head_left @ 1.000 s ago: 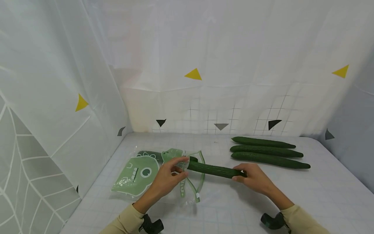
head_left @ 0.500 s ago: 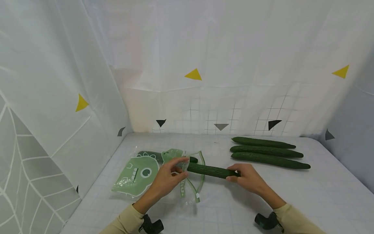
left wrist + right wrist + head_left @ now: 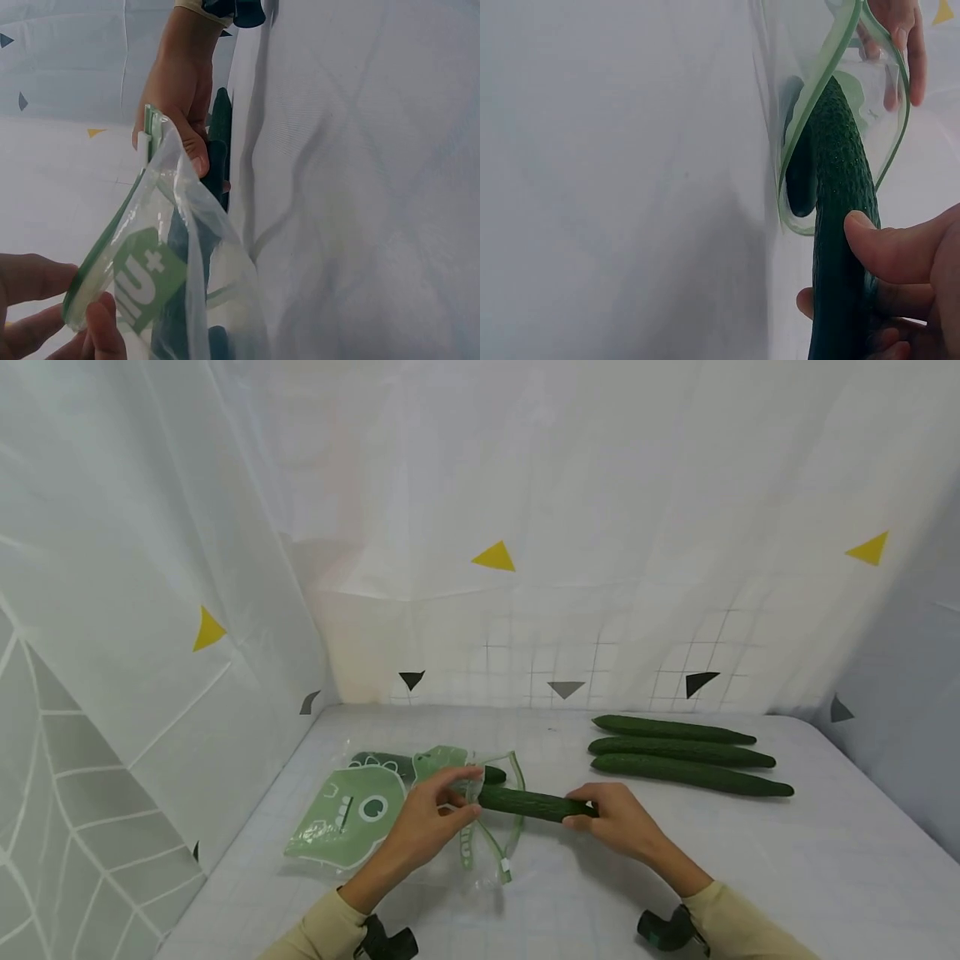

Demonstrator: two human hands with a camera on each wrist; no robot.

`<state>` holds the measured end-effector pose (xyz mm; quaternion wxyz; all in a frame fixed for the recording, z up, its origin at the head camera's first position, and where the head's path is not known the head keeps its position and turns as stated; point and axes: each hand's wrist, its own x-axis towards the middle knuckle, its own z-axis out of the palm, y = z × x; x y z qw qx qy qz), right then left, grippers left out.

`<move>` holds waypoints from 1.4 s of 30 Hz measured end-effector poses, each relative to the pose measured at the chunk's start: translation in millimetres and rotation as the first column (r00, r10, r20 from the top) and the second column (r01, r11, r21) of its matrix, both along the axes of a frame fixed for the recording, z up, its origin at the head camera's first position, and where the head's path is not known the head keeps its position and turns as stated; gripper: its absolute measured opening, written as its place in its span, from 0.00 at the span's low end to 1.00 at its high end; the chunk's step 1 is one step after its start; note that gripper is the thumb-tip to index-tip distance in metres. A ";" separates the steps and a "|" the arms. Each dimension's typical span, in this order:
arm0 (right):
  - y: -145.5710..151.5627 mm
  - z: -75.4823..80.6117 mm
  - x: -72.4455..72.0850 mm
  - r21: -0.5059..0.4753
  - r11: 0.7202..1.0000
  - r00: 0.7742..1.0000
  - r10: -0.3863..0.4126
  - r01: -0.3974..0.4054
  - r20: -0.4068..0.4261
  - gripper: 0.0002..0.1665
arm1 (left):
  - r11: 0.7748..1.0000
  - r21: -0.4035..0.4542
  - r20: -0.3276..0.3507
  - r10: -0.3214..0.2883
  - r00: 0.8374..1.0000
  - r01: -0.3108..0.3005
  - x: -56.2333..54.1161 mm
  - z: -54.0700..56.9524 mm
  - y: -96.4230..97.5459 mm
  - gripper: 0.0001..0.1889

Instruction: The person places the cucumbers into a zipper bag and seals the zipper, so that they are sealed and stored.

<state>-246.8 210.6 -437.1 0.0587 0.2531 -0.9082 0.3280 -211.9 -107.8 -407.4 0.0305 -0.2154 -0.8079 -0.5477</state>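
My right hand (image 3: 618, 822) grips a dark green cucumber (image 3: 528, 803) near its right end. The cucumber's other end is inside the mouth of a clear zip bag (image 3: 889, 157) with green edging and a green cartoon print. My left hand (image 3: 431, 814) pinches the bag's rim (image 3: 79, 289) between thumb and fingers, keeping the mouth spread. Another cucumber (image 3: 802, 176) lies inside the bag, behind the held one. In the head view, the left hand covers part of the bag's opening.
Three cucumbers (image 3: 682, 747) lie side by side at the back right of the white table (image 3: 750, 852). The bag's printed green part (image 3: 348, 818) spreads flat on the left. White sheets (image 3: 600, 485) stand behind and at both sides.
My right hand has moved left, pushing the cucumber further into the bag, so less of it shows. The left hand holds the rim in the same place.
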 end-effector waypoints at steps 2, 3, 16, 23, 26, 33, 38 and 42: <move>-3.9 0.7 0.1 0.007 1.000 1.000 -0.003 0.003 -0.009 0.18 | 1.000 -0.004 -0.005 -0.003 1.000 0.003 -0.6 -1.1 -0.6 0.25; -5.5 1.4 0.1 0.010 1.000 1.000 -0.001 0.002 -0.014 0.18 | 1.000 -0.004 -0.009 -0.006 1.000 0.006 -0.6 -1.3 -0.8 0.25; -22.4 2.8 -1.9 0.029 0.999 0.998 0.021 -0.020 -0.065 0.18 | 1.000 -0.012 0.012 0.001 1.000 -0.001 1.2 -0.1 -0.9 0.26; -31.2 4.1 -2.4 0.001 1.000 0.998 0.018 -0.018 -0.057 0.18 | 1.000 -0.021 0.005 0.001 1.000 0.000 1.1 -0.3 -0.9 0.26; -32.4 4.5 -2.9 -0.009 1.000 0.998 0.019 -0.020 -0.053 0.18 | 1.000 -0.022 0.001 -0.002 1.000 0.002 0.6 -0.6 -0.7 0.26; -39.1 2.9 -4.3 -0.001 1.000 0.998 0.010 -0.010 -0.059 0.15 | 1.000 -0.029 0.005 0.005 1.000 -0.005 0.0 -1.0 -0.7 0.26; -47.9 -1.6 -6.1 0.012 1.000 0.998 0.008 -0.007 -0.066 0.15 | 1.000 -0.007 0.003 -0.007 1.000 0.007 1.1 0.1 -0.3 0.26; -56.3 -4.4 -8.7 0.019 1.000 0.997 0.001 0.001 -0.082 0.16 | 1.000 0.015 0.007 -0.010 1.000 0.010 1.2 0.2 -0.1 0.25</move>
